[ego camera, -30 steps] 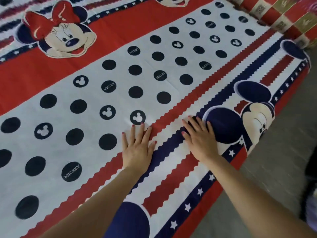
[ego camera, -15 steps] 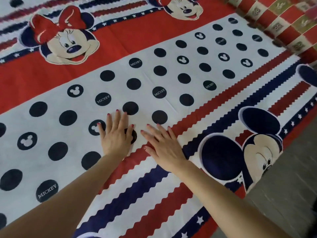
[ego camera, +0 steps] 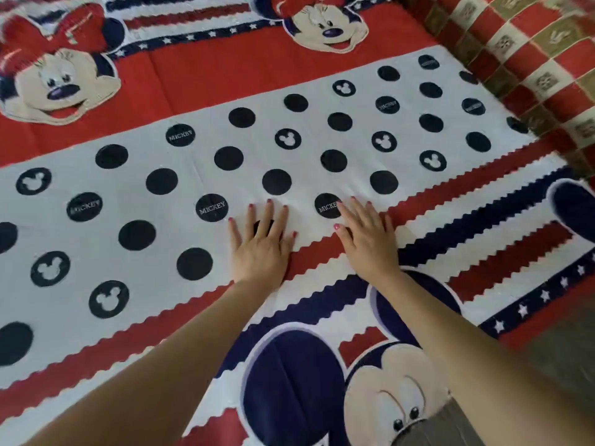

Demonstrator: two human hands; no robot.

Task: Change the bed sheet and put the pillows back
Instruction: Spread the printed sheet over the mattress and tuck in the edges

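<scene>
On the white dotted band of the bed sheet, both hands lie flat, palms down, side by side but not touching. The left hand has its fingers straight and fanned, covering one black dot, with the thumb angled out to the right. The right hand sits just beside it, fingers straight and closer together, its fingertips near a dot marked MICKEY and its heel on the red zigzag stripe. Neither hand pinches or gathers any cloth; they only press on it. Both forearms reach forward from the lower edge of the view, nearly straight, which suggests a lean over the bed.

Around the hands the sheet lies spread and mostly smooth, with faint fold creases running across the white band. It covers all of the bed that shows, up to a red, cream and gold checked fabric at the upper right, which touches the sheet's far edge. By that showing, the new sheet is already laid and the work in hand seems to be smoothing it. No pillows are in view, so putting them back is probably still to do.
</scene>
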